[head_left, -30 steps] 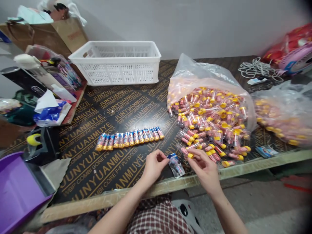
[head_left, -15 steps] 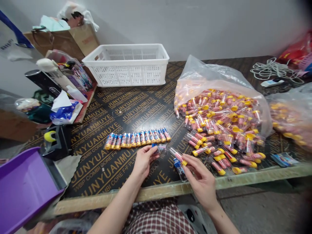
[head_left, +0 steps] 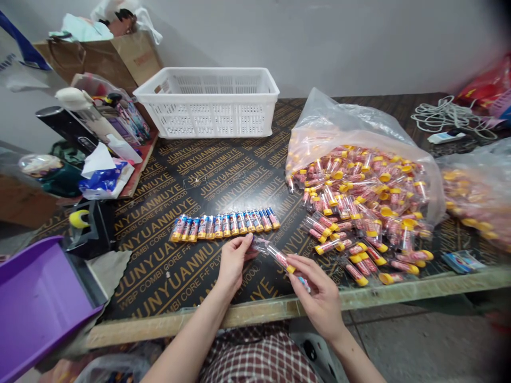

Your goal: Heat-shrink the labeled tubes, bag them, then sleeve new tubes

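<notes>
My right hand (head_left: 317,292) pinches a clear tube (head_left: 278,256) by its yellow-capped end; red-and-white pieces show inside. Between the closed thumb and fingers of my left hand (head_left: 232,261) is a small clear printed sleeve (head_left: 261,245). The tube's far end meets the sleeve; whether it is inside I cannot tell. Just beyond my left hand lies a row of tubes (head_left: 225,225) in blue printed sleeves, yellow ends towards me. A bit of blue printed film (head_left: 305,284) shows behind my right fingers, mostly hidden.
A large plastic bag (head_left: 359,119) spills many yellow-capped tubes (head_left: 363,213) at right, with flat blue sleeves (head_left: 463,261) near the edge. A white basket (head_left: 211,114) stands at the back. At left are a tape dispenser (head_left: 93,229) and a purple dustpan (head_left: 40,303).
My right hand has moved left with the tube, bringing its far end to the sleeve in my left hand. The view has shifted slightly.
</notes>
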Available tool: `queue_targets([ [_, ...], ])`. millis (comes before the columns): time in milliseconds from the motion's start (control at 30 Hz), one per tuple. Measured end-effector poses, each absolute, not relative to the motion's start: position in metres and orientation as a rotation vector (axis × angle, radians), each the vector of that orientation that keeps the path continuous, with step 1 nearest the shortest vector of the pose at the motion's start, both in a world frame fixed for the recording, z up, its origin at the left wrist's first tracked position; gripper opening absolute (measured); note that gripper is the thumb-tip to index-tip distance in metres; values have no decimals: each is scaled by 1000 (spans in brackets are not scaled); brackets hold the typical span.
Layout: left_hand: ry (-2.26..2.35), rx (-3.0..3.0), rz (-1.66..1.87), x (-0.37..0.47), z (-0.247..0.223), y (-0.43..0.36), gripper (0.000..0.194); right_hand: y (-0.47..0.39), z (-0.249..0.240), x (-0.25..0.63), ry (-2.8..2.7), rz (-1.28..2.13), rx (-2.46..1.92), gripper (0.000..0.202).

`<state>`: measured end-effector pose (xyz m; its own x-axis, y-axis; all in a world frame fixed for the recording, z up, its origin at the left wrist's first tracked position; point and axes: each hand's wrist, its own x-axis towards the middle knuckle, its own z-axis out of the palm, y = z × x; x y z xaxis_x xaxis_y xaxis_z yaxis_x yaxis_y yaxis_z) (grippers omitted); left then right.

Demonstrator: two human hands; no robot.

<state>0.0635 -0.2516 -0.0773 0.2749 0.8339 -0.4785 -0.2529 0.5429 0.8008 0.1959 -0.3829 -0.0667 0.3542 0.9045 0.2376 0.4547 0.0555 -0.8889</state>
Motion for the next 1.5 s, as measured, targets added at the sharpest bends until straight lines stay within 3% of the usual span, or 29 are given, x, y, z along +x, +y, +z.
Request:
queue_targets([
  [733, 916, 671, 733, 65, -65, -257, 38, -379, -70, 193, -1368, 547, -1504, 33],
  [867, 878, 619, 643, 67, -59, -263, 48, -374, -74, 192, -1391, 499, -1529, 48],
  [1067, 823, 680, 442, 67, -60, -275, 42, -367, -70, 196, -1501, 548, -1453, 81],
  [1500, 791, 689, 378, 65, -57, -283, 39, -369, -76, 197, -1520, 687, -1346, 83],
])
